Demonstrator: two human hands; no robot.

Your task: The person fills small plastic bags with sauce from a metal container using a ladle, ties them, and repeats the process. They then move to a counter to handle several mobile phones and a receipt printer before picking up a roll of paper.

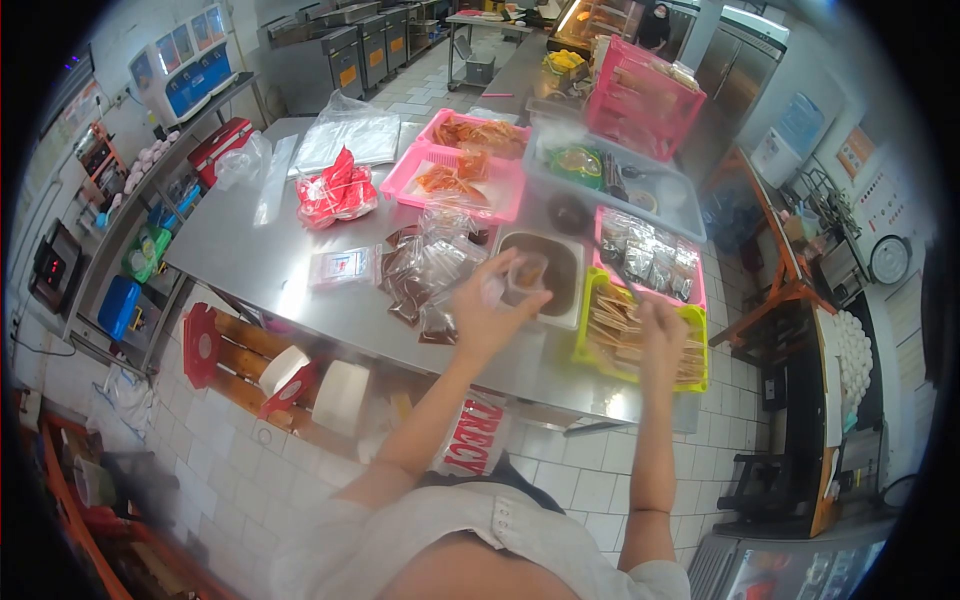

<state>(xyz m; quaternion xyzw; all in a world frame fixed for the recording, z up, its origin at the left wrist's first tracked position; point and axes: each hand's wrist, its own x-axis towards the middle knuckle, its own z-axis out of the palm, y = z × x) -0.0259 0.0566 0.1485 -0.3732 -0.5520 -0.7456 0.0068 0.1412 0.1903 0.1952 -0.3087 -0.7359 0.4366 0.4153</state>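
Observation:
My left hand (488,310) grips a small clear plastic container (527,277) with a little brown stuff in it; whether it is a cup or a bag is hard to tell. It is held over the near left of a metal pan (567,318) of brown sauce. My right hand (662,335) is closed round the dark handle of a ladle (570,214), whose bowl is at the pan's far edge. Filled brown sauce packets (405,285) lie in a pile left of my left hand. Below my right hand stands a yellow-green basket (581,350) of wooden sticks.
Pink trays (508,206) of orange food, a clear plastic tub (690,215) and a pink basket of silvery packets (650,258) crowd the far side. Red plastic bags (337,190), a small packet (345,267) and clear bags (350,135) lie leftward. A person (655,28) stands far back.

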